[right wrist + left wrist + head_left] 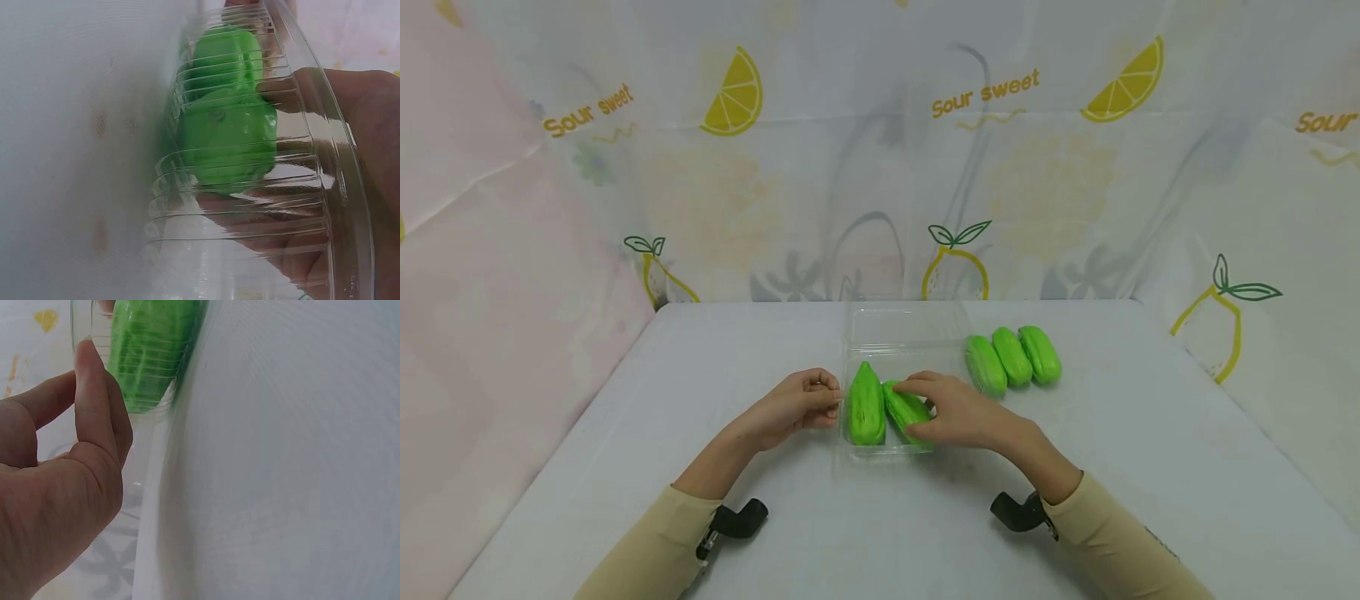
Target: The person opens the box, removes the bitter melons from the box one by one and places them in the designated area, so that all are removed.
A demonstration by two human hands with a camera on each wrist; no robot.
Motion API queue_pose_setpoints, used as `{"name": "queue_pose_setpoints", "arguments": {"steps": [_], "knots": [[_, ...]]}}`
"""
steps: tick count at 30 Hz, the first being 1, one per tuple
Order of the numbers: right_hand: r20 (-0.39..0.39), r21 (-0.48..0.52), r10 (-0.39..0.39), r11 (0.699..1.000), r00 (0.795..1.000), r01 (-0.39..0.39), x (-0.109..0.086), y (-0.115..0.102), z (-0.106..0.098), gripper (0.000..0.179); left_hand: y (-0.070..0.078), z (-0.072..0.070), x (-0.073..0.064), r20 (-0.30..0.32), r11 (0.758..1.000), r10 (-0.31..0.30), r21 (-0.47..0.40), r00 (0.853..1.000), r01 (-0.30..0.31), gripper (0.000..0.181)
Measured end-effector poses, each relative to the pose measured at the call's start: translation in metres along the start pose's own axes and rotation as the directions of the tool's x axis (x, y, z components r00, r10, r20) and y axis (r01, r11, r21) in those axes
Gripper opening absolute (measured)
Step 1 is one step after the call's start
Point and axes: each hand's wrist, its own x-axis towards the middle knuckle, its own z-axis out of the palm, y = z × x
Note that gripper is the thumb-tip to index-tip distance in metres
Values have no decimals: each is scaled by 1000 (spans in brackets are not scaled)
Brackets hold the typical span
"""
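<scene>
A clear plastic clamshell box lies on the table with its lid folded back, away from the person. My left hand pinches the box's left rim, as the left wrist view also shows. Inside, along the left wall, lies a bright green, shiny cucumber-like piece with a pointed tip. Beside it a second green cucumber-like piece lies slanted in the box. My right hand reaches over the front right rim and grips this one, thumb on one side and fingers on the other.
Three more green pieces lie side by side, just right of the box. White cloth covers the table. Behind stands a curtain printed with lemons. Black wrist mounts stick out below both forearms.
</scene>
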Motion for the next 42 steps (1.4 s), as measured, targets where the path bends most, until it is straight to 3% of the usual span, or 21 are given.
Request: {"name": "queue_pose_setpoints", "arguments": {"steps": [9, 19, 29, 42], "knots": [[-15, -22, -28, 999, 999, 28, -2, -1, -3, 54, 0, 0, 1, -8, 1000, -2, -4, 1000, 2, 15], [-24, -33, -10, 999, 1000, 9, -3, -1, -7, 55, 0, 1, 0, 11, 1000, -11, -12, 1000, 11, 12], [-41, 54, -5, 999, 999, 7, -6, 3, -21, 56, 0, 2, 0, 14, 1000, -8, -15, 1000, 8, 12], [-82, 60, -5, 998, 997, 10, -10, 7, -32, 56, 0, 1, 2, -3, 1000, -18, -10, 1000, 18, 13]]}}
